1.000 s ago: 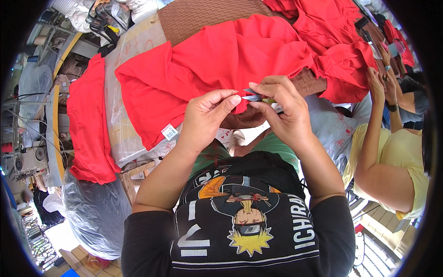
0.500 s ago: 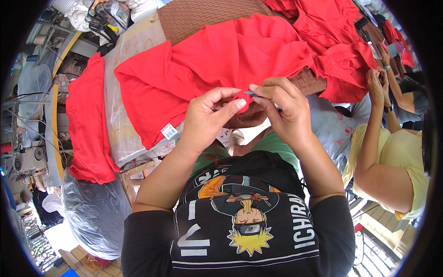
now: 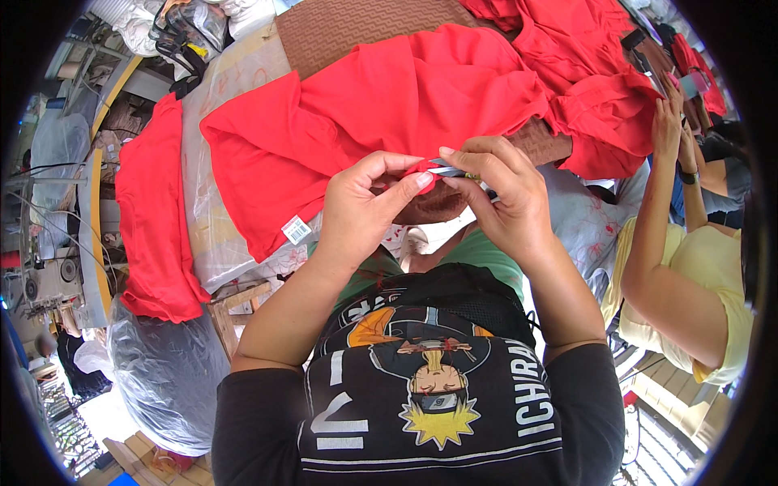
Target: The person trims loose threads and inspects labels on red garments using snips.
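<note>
A large red garment (image 3: 405,97) lies spread over the table in front of me, with a white tag (image 3: 297,230) at its lower left corner. Between thumb and index finger, my left hand (image 3: 356,198) pinches a small bunched part of red cloth (image 3: 422,183). My right hand (image 3: 510,194) is closed around small metal thread snips (image 3: 448,171). Their blades point left, spread apart, right at the bunched cloth beside my left thumb. Whether a thread lies between the blades is too small to tell.
Another red piece (image 3: 154,211) hangs over the table's left side, on clear plastic (image 3: 215,154). More red garments (image 3: 583,81) are heaped at the right. A co-worker in a yellow top (image 3: 689,283) handles cloth there. Sewing equipment (image 3: 61,279) stands at far left.
In my right hand the snips have turned slightly and their blades now show more, parted at the cloth. My left hand hardly moved. The co-worker's hands have risen a little.
</note>
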Demonstrator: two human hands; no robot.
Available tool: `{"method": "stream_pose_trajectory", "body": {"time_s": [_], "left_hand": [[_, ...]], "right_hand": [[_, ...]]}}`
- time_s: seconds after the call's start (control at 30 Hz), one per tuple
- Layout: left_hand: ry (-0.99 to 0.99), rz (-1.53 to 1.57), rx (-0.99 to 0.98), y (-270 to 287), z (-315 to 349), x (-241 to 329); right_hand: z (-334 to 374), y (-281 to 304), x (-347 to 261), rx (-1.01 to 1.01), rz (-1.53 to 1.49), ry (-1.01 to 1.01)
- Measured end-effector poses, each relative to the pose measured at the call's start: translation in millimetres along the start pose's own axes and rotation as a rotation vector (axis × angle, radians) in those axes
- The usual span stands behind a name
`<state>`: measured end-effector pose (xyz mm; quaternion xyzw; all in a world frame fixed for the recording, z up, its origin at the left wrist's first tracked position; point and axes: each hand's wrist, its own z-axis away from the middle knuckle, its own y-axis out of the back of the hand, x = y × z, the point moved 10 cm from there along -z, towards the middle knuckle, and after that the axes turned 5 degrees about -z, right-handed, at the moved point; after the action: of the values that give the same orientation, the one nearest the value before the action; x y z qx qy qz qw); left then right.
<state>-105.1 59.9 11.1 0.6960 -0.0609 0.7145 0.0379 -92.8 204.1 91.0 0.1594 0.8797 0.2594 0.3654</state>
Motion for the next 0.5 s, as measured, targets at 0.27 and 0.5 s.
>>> {"method": "stream_pose_trajectory", "body": {"time_s": [0.27,0.5], "left_hand": [[-0.012,-0.069,0.016,0.8,1.4,2.9],[-0.004,-0.132,0.018,-1.0,2.7,5.5]], "right_hand": [[-0.8,1.4,-3.9,-0.024,0.081,0.036],[-0.2,0.9,-8.1,-0.056,0.143,0.073]]}}
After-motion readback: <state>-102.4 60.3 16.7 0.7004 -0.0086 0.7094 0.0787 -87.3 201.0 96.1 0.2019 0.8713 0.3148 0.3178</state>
